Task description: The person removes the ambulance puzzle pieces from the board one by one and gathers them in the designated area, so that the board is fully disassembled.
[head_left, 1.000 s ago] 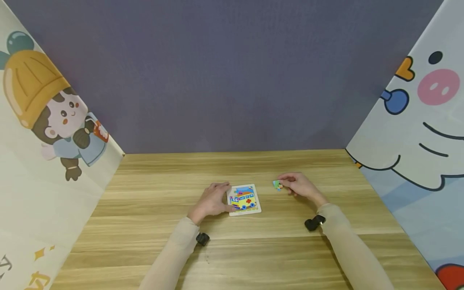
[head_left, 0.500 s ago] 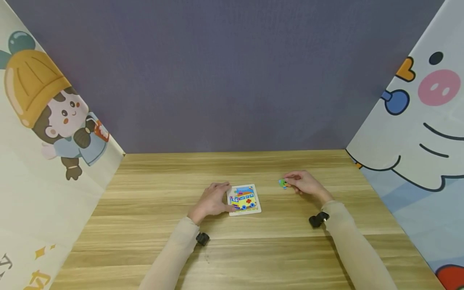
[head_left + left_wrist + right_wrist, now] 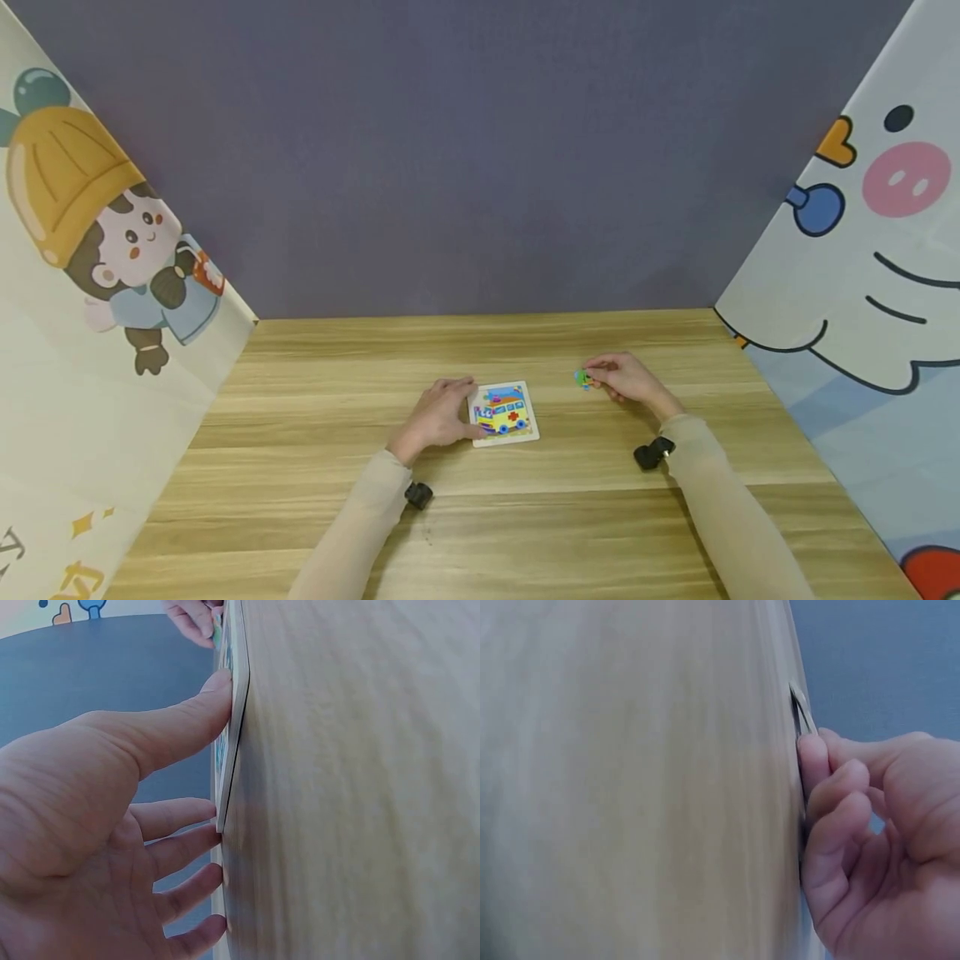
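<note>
We spread our left hand (image 3: 437,414) wide, thumb (image 3: 180,724) on the near-square ambulance jigsaw board (image 3: 510,441); its printed vehicle (image 3: 510,417) noses toward that hand. To the board's right, our right hand (image 3: 630,381) pinches a tilted puzzle piece (image 3: 581,379) over the table (image 3: 585,500), long axis unclear.

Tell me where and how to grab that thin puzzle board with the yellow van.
Probably pinch the puzzle board by its free right rim, coming in low from the right: it is thin, lies flat on the table, and the left grip is at its left.

White-bordered puzzle (image 3: 504,408), yellow ambulance (image 3: 496,422), red cross (image 3: 513,417)
</note>
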Demonstrator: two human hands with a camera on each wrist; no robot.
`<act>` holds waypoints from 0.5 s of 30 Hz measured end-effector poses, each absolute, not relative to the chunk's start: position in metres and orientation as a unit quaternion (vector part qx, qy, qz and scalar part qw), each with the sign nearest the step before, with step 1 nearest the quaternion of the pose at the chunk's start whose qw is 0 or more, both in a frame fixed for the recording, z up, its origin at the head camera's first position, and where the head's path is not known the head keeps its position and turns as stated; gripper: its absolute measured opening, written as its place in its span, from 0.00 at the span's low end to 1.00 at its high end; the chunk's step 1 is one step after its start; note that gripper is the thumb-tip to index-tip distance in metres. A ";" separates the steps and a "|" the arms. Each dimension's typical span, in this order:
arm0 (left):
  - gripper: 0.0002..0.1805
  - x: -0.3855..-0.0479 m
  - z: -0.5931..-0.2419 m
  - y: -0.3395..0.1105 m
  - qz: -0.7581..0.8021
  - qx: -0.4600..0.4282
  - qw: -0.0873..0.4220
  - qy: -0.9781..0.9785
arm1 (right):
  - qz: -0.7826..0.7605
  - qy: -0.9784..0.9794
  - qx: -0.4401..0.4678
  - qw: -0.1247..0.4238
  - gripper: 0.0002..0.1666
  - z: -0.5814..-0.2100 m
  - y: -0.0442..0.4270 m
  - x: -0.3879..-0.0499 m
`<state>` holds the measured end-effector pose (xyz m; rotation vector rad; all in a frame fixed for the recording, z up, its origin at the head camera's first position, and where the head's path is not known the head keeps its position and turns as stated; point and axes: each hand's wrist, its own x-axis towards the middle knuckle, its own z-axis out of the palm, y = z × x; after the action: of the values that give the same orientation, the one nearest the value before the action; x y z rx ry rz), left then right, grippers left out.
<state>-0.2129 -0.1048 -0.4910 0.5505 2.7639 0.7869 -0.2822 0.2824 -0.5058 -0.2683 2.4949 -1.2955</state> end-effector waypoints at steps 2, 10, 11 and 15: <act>0.48 -0.213 -0.491 -0.105 0.268 0.186 0.108 0.939 | -0.452 0.872 -0.096 0.160 0.25 -0.505 0.282 -0.282; 0.48 -0.212 -0.492 -0.104 0.266 0.185 0.110 0.939 | -0.454 0.870 -0.101 0.164 0.25 -0.504 0.283 -0.281; 0.48 -0.212 -0.491 -0.104 0.267 0.185 0.110 0.939 | -0.455 0.870 -0.101 0.163 0.25 -0.504 0.283 -0.280; 0.48 -0.212 -0.491 -0.104 0.266 0.184 0.109 0.940 | -0.456 0.869 -0.105 0.158 0.25 -0.504 0.284 -0.280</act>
<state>-0.2116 -0.1040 -0.4913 0.5416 2.7643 0.7819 -0.2797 0.2840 -0.5039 -0.3004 2.4862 -1.3052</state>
